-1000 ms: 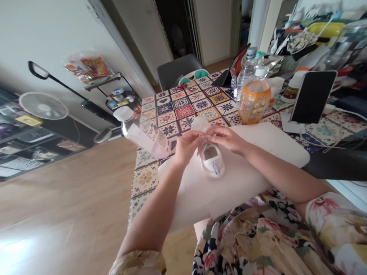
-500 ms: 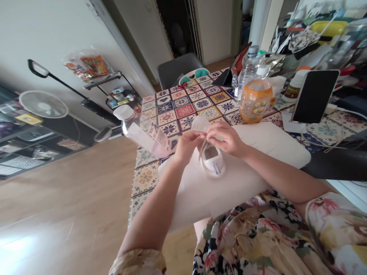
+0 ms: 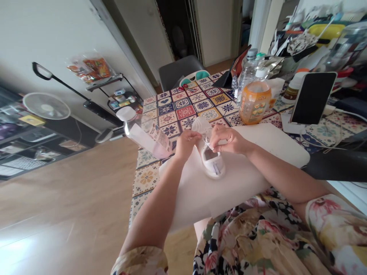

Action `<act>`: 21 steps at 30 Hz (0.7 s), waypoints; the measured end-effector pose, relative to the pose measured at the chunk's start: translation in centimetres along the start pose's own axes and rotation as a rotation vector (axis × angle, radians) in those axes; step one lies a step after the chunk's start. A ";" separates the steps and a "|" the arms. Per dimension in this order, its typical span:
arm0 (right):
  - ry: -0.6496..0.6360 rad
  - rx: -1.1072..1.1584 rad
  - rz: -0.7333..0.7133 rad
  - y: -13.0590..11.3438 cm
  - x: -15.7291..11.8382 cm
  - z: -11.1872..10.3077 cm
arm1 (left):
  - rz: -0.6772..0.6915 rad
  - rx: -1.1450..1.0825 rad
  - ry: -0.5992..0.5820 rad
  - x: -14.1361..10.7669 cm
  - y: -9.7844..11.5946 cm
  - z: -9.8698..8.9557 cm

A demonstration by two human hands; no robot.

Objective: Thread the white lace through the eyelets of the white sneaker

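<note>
The white sneaker [image 3: 215, 168] sits upright on a white mat [image 3: 278, 141] over the patterned tablecloth [image 3: 185, 112], its shoelaces [image 3: 207, 141] pinched just ahead of the opening between closed fingertips of the left hand [image 3: 185, 144] and right hand [image 3: 228, 139].

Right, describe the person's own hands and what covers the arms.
The left hand and right hand are bare, without gloves. The left sleeve is cream with yellowish blotches; the right sleeve, cream with pink flowers, ends near the elbow.
</note>
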State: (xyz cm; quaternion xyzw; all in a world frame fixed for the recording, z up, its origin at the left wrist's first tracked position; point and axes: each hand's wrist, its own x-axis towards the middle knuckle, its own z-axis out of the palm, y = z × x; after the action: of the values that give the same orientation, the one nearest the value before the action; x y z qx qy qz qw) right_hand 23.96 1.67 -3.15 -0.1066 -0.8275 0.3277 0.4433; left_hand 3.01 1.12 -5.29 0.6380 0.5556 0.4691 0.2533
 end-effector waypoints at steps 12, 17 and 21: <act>-0.038 -0.024 -0.021 -0.2 0.1 -0.1 | 0.125 -0.053 -0.057 0.3 -0.7 -0.3; 0.024 -0.122 0.037 -0.1 0.4 -0.1 | 0.237 -0.121 -0.085 0.4 -0.2 -1.6; 0.021 -0.278 0.036 0.0 0.6 0.2 | 0.329 -0.068 -0.376 0.1 1.0 -2.6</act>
State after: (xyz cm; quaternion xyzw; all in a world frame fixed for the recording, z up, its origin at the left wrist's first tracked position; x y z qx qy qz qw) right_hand 23.43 1.92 -2.83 -0.1854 -0.8582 0.2166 0.4268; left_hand 1.22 0.47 -3.26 0.7871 0.3711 0.3954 0.2939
